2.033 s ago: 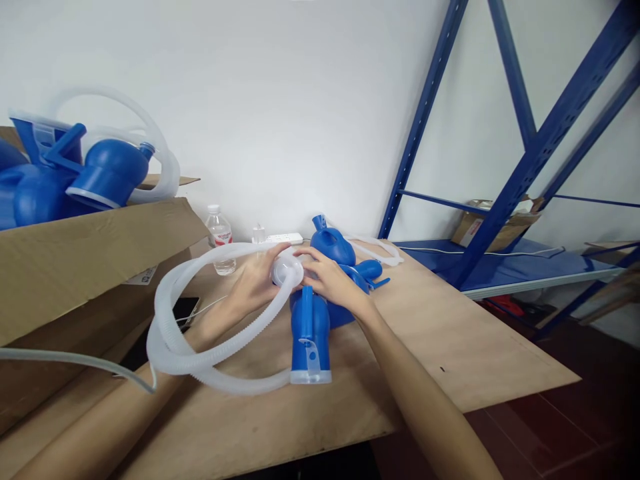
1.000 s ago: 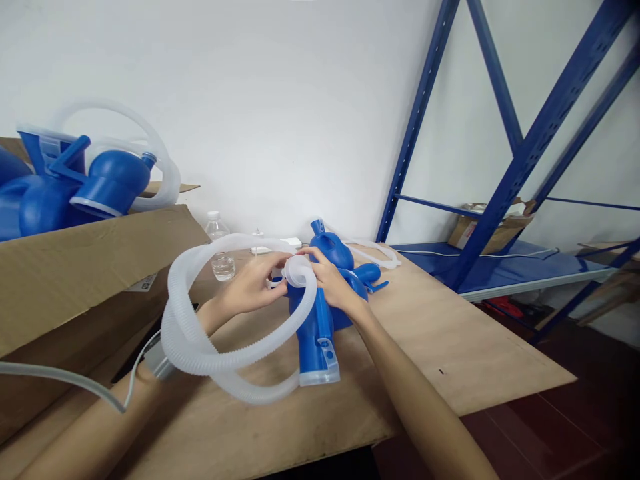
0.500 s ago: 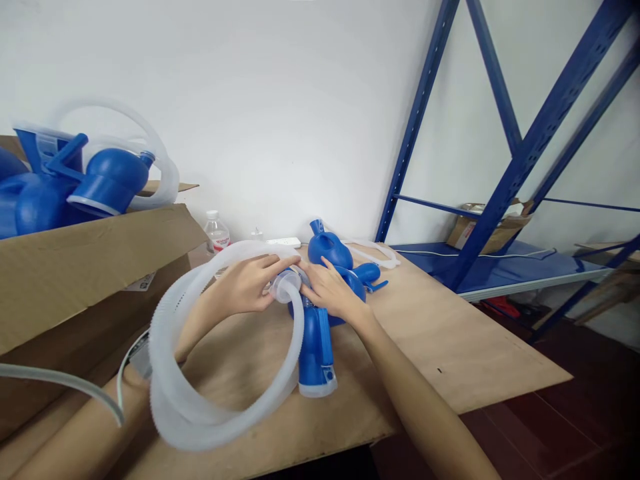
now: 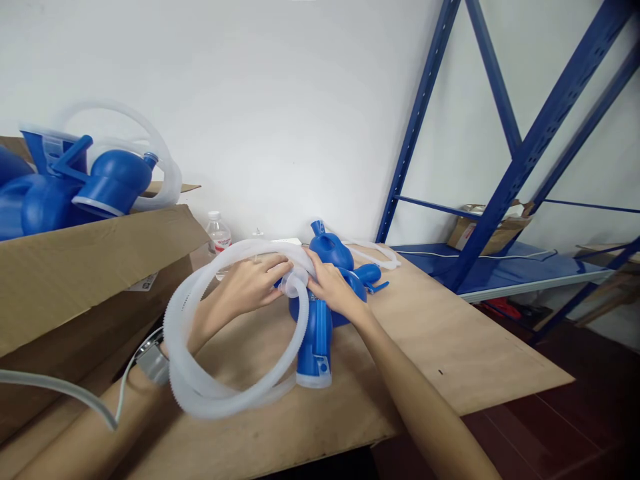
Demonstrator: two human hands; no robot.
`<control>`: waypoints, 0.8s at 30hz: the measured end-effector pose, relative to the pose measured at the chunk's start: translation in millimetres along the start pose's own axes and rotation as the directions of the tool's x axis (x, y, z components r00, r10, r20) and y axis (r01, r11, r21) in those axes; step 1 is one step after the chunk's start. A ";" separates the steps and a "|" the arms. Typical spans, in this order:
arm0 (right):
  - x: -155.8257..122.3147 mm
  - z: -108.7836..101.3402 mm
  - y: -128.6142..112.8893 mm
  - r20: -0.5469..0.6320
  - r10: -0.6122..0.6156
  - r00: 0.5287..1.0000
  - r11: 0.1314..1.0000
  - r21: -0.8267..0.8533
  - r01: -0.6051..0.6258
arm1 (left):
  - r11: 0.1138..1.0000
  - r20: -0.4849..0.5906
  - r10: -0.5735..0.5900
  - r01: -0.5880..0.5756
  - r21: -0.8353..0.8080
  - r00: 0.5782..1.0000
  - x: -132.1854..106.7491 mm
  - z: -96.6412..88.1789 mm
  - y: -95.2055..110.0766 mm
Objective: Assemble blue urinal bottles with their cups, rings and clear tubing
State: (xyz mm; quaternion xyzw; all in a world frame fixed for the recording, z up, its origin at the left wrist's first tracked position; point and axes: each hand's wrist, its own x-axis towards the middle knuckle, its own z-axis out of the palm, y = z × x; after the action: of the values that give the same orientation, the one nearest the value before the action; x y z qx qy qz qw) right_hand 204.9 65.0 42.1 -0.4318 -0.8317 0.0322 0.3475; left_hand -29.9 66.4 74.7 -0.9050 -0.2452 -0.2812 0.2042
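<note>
A coiled, translucent corrugated hose point(image 4: 235, 407) hangs in a large loop around my left forearm. My left hand point(image 4: 257, 283) has its fingers closed on the clear round end fitting point(image 4: 294, 284) of this hose. From the right, my right hand point(image 4: 333, 288) is closed on the bundled hose coils beside the fitting. Just below the hands is a blue plastic urinal bottle point(image 4: 313, 343) with a handle, its clear-rimmed mouth toward me. Behind my right hand, another blue bottle point(image 4: 333, 250) and a blue spouted piece point(image 4: 367, 273) rest on the table; the hand partly covers them.
An open cardboard box point(image 4: 100, 253) at left holds several blue bottles point(image 4: 117, 177) and hoses. A clear water bottle point(image 4: 219, 232) stands by the wall. The wooden table point(image 4: 450, 347) ends at front and right. Blue shelving point(image 4: 500, 193) carries a carton point(image 4: 487, 230).
Both hands have shifted slightly right with the hose fitting. The hose loop has risen and moved right, and the blue urinal bottle has turned a little more upright.
</note>
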 end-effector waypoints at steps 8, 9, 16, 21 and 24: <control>4.7 -1.8 -3.5 0.034 0.062 0.997 0.997 0.047 -0.064 | 0.978 0.043 -0.154 0.159 -0.138 0.987 4.7 7.9 6.8; 5.2 -1.3 -3.7 0.040 0.076 0.996 0.996 0.043 -0.078 | 0.972 0.044 -0.169 0.174 -0.158 0.985 5.0 8.3 6.6; 5.4 -4.6 -12.1 0.113 0.136 0.984 0.991 -0.007 -0.136 | 0.977 -0.007 -0.195 0.194 -0.084 0.981 -1.8 20.2 8.8; 5.7 -4.7 -14.1 0.090 0.160 0.983 0.987 -0.047 -0.156 | 0.999 -0.057 -0.024 0.026 0.023 0.998 -7.6 22.9 7.2; 9.0 -2.8 -14.4 0.080 0.175 0.981 0.984 -0.057 -0.171 | 0.995 -0.109 0.091 -0.096 -0.038 0.990 -7.4 19.0 3.8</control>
State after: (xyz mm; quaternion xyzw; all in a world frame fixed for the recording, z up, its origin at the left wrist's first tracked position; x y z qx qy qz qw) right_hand 193.1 62.0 54.2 -0.5092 -0.8056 0.0596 0.2970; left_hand -25.3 70.6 54.9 -0.9034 -0.1850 -0.3246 0.2104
